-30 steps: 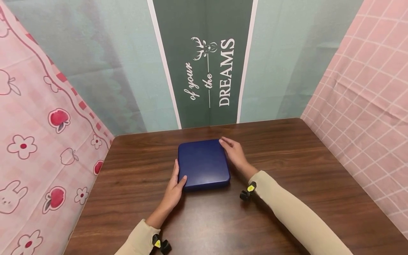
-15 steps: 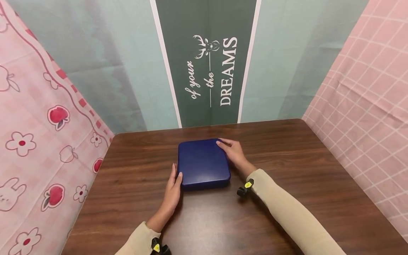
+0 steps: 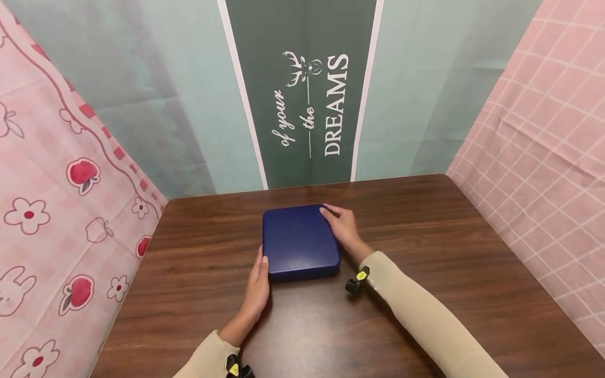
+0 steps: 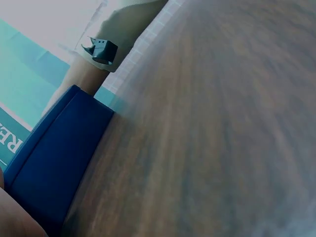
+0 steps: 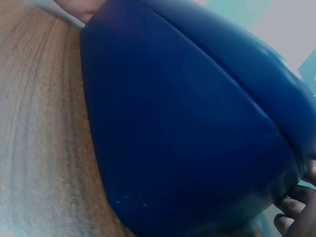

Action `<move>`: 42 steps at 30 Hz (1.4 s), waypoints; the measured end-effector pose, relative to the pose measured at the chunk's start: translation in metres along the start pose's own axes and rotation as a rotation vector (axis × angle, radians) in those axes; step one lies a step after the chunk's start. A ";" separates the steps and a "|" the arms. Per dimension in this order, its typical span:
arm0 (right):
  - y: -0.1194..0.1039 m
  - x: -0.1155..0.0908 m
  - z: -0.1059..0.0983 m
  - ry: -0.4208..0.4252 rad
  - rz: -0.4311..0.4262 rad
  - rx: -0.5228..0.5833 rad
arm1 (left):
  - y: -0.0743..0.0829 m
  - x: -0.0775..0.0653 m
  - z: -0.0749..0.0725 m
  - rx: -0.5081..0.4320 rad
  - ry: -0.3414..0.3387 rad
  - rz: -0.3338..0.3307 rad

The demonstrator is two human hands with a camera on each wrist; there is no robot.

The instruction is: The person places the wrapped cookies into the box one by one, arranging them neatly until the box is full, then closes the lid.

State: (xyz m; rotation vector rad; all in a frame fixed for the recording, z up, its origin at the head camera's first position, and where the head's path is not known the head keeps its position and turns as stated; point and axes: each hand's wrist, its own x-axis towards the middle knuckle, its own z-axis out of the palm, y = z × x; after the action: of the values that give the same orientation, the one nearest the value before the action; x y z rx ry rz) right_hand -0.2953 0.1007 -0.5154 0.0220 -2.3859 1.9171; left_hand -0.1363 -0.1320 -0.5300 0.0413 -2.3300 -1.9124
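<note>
A flat, square, dark blue box (image 3: pixel 300 239) with rounded corners lies on the brown wood-grain table, its lid shut. In the right wrist view a seam runs along the side of the box (image 5: pixel 187 118). My left hand (image 3: pixel 256 289) lies along the box's near left side, fingers fairly straight and thumb at the edge by the front corner. At the far right corner my right hand (image 3: pixel 345 226) grips the box, thumb on the top edge and fingers bent round behind; those fingers (image 5: pixel 296 210) show at the lower right of the right wrist view.
The table (image 3: pixel 416 236) reaches back to a green curtain (image 3: pixel 307 173) with white lettering. A pink fruit-and-flower cloth (image 3: pixel 71 236) hangs at the left, a pink checked cloth (image 3: pixel 543 157) at the right. Each wrist wears a small black camera (image 3: pixel 354 286).
My left thumb has slid off the box's top to its left edge, and the left hand has shifted slightly nearer me. The right thumb has moved slightly left at the corner. The box stays almost in place.
</note>
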 end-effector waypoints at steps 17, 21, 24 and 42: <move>-0.001 0.000 0.012 0.075 -0.041 0.037 | -0.001 -0.001 0.003 0.045 0.058 0.062; -0.001 0.000 0.012 0.081 -0.050 0.046 | 0.000 -0.001 0.003 0.033 0.058 0.074; 0.000 0.001 0.012 0.080 -0.050 0.043 | 0.000 -0.001 0.003 0.023 0.053 0.061; -0.002 -0.064 -0.012 -0.041 -0.002 -0.052 | 0.009 0.028 -0.006 -0.076 0.024 -0.099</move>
State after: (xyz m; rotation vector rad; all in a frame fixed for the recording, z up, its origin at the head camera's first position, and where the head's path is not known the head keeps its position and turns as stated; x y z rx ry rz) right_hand -0.2310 0.1091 -0.5159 0.0604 -2.4596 1.8717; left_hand -0.1631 -0.1393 -0.5174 0.1745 -2.2788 -2.0322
